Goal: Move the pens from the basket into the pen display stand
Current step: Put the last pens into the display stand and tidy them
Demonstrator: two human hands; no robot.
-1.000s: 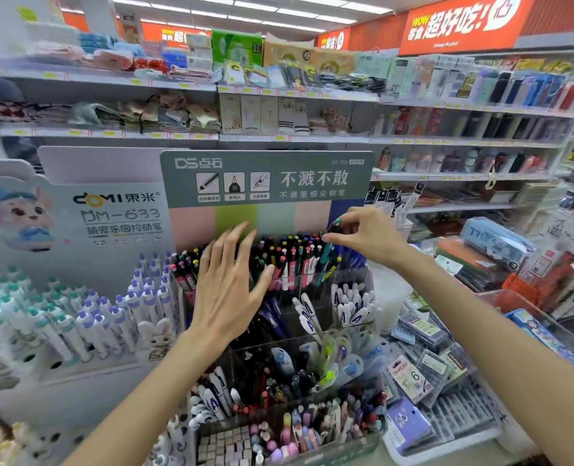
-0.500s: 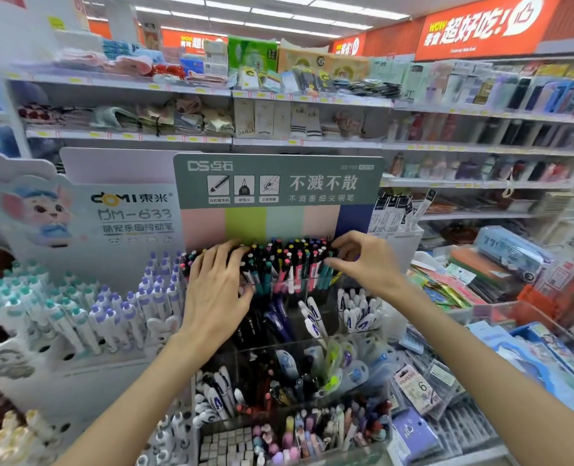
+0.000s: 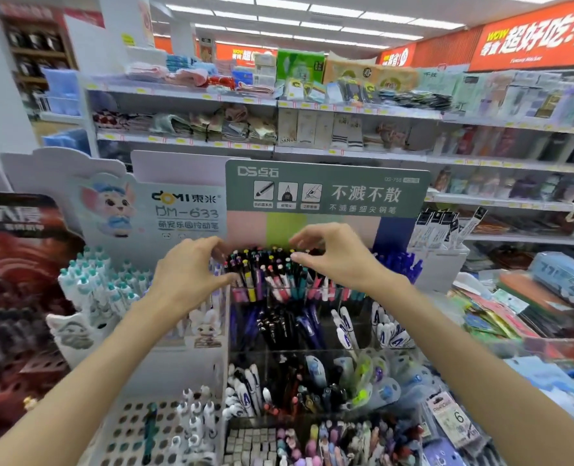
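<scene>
The pen display stand (image 3: pixel 325 190) has a green header card and clear tiered compartments. Its top tier holds a dense bunch of upright colourful pens (image 3: pixel 272 274). My left hand (image 3: pixel 191 274) curls round the left side of that bunch, thumb in front and fingers behind. My right hand (image 3: pixel 336 257) arches over the right side, with thumb and forefinger closed on the pen tops. Lower tiers hold dark pens (image 3: pixel 278 324) and white-capped pens (image 3: pixel 346 327). I cannot make out a basket.
A white DOMI stand (image 3: pixel 164 210) with teal-capped pens (image 3: pixel 90 284) sits to the left. Blue pens (image 3: pixel 399 260) fill the slot right of my hand. Stationery packs (image 3: pixel 514 304) lie at the right. Stocked store shelves (image 3: pixel 278 149) rise behind the stand.
Both hands have drawn together around the top-tier pens. The left hand went from lying flat to curling round them. The right hand moved left over the tops. The view shifted left.
</scene>
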